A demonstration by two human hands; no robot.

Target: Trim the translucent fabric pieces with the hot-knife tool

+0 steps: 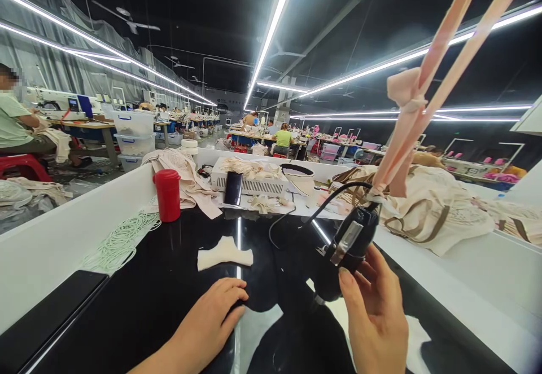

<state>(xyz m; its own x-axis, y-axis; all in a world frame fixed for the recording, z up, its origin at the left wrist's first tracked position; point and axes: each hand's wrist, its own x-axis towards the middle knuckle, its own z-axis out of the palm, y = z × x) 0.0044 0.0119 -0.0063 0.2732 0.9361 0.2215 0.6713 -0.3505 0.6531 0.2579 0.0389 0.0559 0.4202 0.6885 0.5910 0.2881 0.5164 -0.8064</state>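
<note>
We see our left hand [212, 315] lying flat with fingers together on a black cloth [275, 300], pressing it down so it does not slide on the shiny black table [139, 295]. Our right hand [375, 306] is wrapped around a small black tool [349, 244]. The tool hangs from a pink strap [417, 103] tied in a knot, so it stays up in the air and is easy to grab. A black cord [334, 196] runs from it.

A little farther, a white cloth piece [224, 253] lies alone on the table. A dark phone [46, 312] rests at the left edge, beside a pile of white string [121, 241]. A red cup [167, 194] stands behind that. Beige clothes [427, 207] are heaped on the right.

Far back, other people sit at long tables under bright lights. We can read no words anywhere.
</note>
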